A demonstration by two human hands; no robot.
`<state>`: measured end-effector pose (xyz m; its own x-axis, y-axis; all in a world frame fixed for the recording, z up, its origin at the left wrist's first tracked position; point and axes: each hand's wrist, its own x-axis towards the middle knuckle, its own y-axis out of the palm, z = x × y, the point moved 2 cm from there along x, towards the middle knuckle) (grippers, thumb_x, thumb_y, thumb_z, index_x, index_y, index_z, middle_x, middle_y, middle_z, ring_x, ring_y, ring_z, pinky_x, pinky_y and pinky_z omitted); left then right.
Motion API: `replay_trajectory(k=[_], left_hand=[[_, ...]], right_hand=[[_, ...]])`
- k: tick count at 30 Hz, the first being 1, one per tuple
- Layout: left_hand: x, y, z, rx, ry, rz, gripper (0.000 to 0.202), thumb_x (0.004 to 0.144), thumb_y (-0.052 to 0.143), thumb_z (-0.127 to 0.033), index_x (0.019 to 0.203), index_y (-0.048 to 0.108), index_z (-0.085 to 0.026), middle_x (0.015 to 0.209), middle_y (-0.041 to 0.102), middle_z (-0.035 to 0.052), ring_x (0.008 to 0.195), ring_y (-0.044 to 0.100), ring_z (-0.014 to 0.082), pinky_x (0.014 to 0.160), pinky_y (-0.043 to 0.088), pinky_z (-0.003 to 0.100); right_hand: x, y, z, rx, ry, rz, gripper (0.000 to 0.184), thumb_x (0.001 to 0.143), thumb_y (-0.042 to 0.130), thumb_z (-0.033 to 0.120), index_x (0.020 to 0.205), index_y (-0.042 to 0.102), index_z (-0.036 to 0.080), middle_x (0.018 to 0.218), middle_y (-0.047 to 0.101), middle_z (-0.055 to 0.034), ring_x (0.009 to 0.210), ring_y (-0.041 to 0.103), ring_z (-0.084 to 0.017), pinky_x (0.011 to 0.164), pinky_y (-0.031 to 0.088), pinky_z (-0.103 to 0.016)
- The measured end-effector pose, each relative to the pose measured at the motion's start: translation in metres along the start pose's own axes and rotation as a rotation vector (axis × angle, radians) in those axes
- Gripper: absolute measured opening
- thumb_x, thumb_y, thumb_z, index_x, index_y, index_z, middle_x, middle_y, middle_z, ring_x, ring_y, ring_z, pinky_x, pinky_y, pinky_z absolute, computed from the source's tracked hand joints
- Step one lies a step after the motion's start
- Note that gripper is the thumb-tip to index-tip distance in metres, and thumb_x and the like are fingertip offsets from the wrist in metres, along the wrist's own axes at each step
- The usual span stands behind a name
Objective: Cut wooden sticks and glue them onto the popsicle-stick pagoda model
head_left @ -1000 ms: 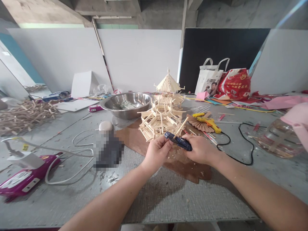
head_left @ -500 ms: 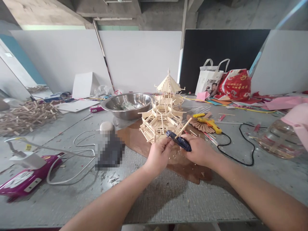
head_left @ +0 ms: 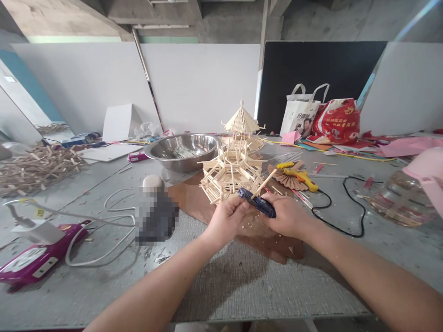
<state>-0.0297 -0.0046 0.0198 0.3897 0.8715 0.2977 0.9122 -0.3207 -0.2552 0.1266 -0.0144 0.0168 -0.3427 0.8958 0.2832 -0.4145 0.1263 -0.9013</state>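
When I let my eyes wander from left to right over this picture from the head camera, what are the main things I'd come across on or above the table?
Purple power strip → metal basin → dark blue tool → yellow glue gun → see-through jar.

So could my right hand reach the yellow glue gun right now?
Probably yes: the yellow glue gun lies just beyond your right hand, nothing tall between, though that hand is gripping the dark blue tool.
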Motion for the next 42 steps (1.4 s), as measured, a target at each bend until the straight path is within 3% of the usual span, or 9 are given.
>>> replay_trajectory(k=[5, 9, 15, 22, 29, 37, 42], left_hand=[[-0.0038, 0.0002, 0.0015, 0.311, 0.087, -0.107, 0.022, 0.077, 0.042, -0.029, 0.073, 0.058, -0.015, 0.061, 0.053, -0.0008, 0.057, 0.043, 0.009, 0.054, 0.035, 0.018], [-0.0058, 0.0004, 0.0002, 0.428, 0.104, -0.164, 0.024, 0.078, 0.04, -0.028, 0.066, 0.055, -0.014, 0.055, 0.046, -0.0032, 0.051, 0.036, 0.0068, 0.052, 0.032, 0.018], [-0.0037, 0.0001, -0.0007, 0.272, 0.079, -0.053, 0.025, 0.078, 0.04, -0.03, 0.065, 0.055, -0.014, 0.057, 0.047, -0.0027, 0.056, 0.04, 0.0083, 0.054, 0.033, 0.017], [-0.0012, -0.0015, 0.0, 0.117, 0.05, 0.017, 0.024, 0.077, 0.043, -0.03, 0.068, 0.058, -0.015, 0.064, 0.055, -0.0019, 0.06, 0.045, 0.0095, 0.057, 0.036, 0.018], [-0.0016, -0.0013, -0.0019, 0.168, 0.071, -0.004, 0.026, 0.077, 0.043, -0.032, 0.069, 0.06, -0.014, 0.063, 0.056, -0.0008, 0.06, 0.046, 0.0104, 0.055, 0.036, 0.018], [-0.0074, 0.0, 0.0016, 0.409, 0.175, -0.141, 0.02, 0.078, 0.041, -0.026, 0.069, 0.056, -0.015, 0.055, 0.047, -0.0021, 0.051, 0.037, 0.0074, 0.052, 0.033, 0.018], [-0.0061, -0.0008, 0.0017, 0.34, 0.131, -0.1, 0.024, 0.078, 0.041, -0.029, 0.068, 0.057, -0.015, 0.053, 0.045, -0.0027, 0.051, 0.036, 0.0076, 0.051, 0.033, 0.017]], right_hand=[[0.0012, 0.0007, -0.0002, -0.019, 0.032, 0.005, 0.021, 0.069, 0.047, 0.023, 0.088, 0.054, 0.019, 0.084, 0.063, -0.0049, 0.079, 0.057, -0.018, 0.066, 0.036, -0.024], [0.0022, 0.0039, -0.0007, -0.027, 0.053, -0.014, 0.024, 0.07, 0.046, 0.024, 0.092, 0.053, 0.018, 0.086, 0.062, -0.0057, 0.082, 0.056, -0.019, 0.069, 0.036, -0.026], [0.0007, 0.0046, 0.0006, 0.023, 0.018, -0.034, 0.033, 0.068, 0.049, 0.023, 0.101, 0.05, 0.019, 0.097, 0.06, -0.0061, 0.088, 0.053, -0.019, 0.075, 0.037, -0.027], [-0.0003, 0.0018, 0.0022, -0.012, 0.017, -0.033, 0.027, 0.069, 0.049, 0.026, 0.095, 0.053, 0.019, 0.09, 0.062, -0.0054, 0.084, 0.055, -0.019, 0.071, 0.037, -0.027], [0.0004, 0.0026, -0.0002, 0.027, 0.005, -0.005, 0.027, 0.068, 0.048, 0.02, 0.094, 0.053, 0.019, 0.089, 0.063, -0.0044, 0.082, 0.056, -0.018, 0.07, 0.037, -0.024], [0.0003, 0.0021, 0.0001, -0.026, 0.044, 0.0, 0.024, 0.07, 0.047, 0.027, 0.092, 0.053, 0.018, 0.084, 0.063, -0.0058, 0.08, 0.057, -0.019, 0.067, 0.037, -0.025], [0.001, 0.0046, 0.0006, -0.002, 0.019, -0.029, 0.029, 0.069, 0.048, 0.026, 0.097, 0.051, 0.018, 0.091, 0.062, -0.0056, 0.084, 0.056, -0.019, 0.071, 0.037, -0.026]])
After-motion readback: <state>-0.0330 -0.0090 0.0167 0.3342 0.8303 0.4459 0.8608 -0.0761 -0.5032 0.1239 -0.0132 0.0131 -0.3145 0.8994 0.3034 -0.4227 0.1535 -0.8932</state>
